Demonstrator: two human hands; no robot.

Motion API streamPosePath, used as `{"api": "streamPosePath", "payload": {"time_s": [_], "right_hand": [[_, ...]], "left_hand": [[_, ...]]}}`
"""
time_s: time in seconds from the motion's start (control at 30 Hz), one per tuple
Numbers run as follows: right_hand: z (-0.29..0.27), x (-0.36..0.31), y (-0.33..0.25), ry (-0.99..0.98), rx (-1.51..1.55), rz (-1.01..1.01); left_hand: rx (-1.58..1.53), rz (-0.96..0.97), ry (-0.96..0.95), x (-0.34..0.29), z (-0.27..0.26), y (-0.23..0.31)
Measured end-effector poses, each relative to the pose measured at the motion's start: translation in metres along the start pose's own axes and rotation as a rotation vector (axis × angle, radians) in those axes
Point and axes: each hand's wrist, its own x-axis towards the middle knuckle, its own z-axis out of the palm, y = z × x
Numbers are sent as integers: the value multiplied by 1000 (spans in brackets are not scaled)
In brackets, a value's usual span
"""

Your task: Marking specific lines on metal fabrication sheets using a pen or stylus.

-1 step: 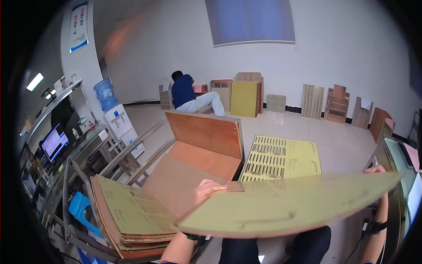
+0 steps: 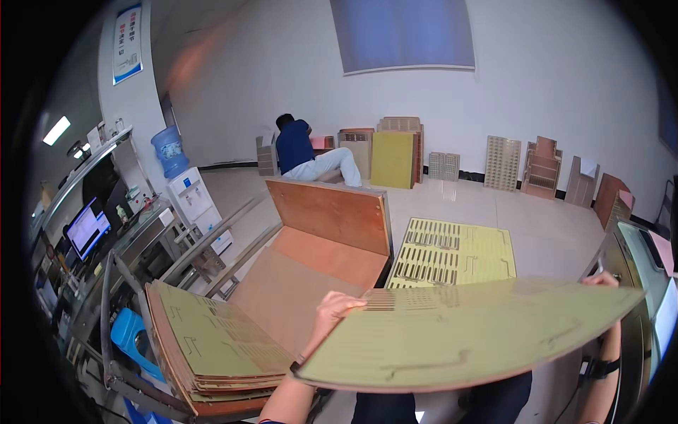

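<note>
A: Where is the left hand (image 2: 341, 306)?
B: Pinched on the left part of the far edge of a thin, pale green sheet (image 2: 473, 339), beside a row of narrow slots. The right hand (image 2: 600, 280) is closed on the far edge near the right end; part of that grip is hidden.

A: How does the sheet lie?
B: Its long axis runs left to right, between the hands and in front of the body. It looks bowed, though the lens may add to that.

A: What is just past it?
B: A flat, yellow-green slotted panel (image 2: 489, 258), beyond the far edge; the left hand is nearer to it. I cannot tell what it rests on. Left of the left hand is a pile of thin green and brown sheets (image 2: 219, 339), and farther off stands an upright reddish-brown wooden board (image 2: 332, 215).

A: What differs from the earlier frame?
B: The sheet's near left corner sits slightly farther right and lower, its near edge has dipped, and its surface is less blurred. The right hand is a touch lower. The panel and pile have stayed put.
</note>
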Motion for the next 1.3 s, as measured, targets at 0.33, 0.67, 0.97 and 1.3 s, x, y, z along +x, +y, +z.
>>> {"api": "streamPosePath", "payload": {"time_s": [0.33,0.67,0.97,1.3], "right_hand": [[66,-57,-41,-20,-137,205],[89,-88,-30,146,332,435],[84,-241,53,511,884,667],[94,-254,26,585,802,760]], "left_hand": [[-399,-575,-28,-59,27,-14],[-1506,-1361,-157,-131,-20,49],[-1108,-1467,-109,-168,20,21],[-717,-1335,191,-166,63,32]]}}
